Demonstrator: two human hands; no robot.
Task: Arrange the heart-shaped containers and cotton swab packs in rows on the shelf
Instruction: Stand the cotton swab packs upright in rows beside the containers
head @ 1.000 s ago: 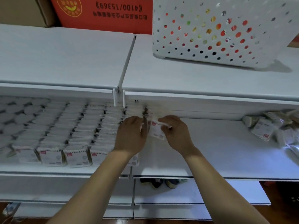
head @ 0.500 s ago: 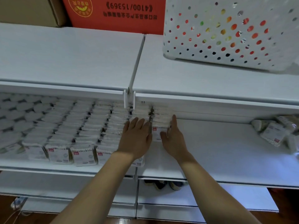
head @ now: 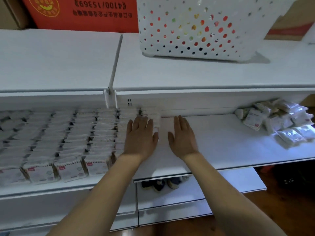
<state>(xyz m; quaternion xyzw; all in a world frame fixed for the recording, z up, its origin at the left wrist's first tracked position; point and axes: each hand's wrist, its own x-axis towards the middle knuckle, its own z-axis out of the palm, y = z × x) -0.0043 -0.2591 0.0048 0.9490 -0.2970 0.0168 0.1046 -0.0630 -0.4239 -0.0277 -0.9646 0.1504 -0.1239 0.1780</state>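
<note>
Two flat, empty hands — left hand (head: pixel 140 133) resting on the newest row of cotton swab packs (head: pixel 150 116), right hand (head: pixel 183 135) on bare shelf (head: pixel 221 142) — seem to square it. Next, probably fetch from the loose pile (head: pixel 276 121) far right.

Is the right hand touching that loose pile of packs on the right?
Apart. In the head view the right hand lies flat with straight fingers mid-shelf, and a wide stretch of bare shelf separates it from the pile.
</note>
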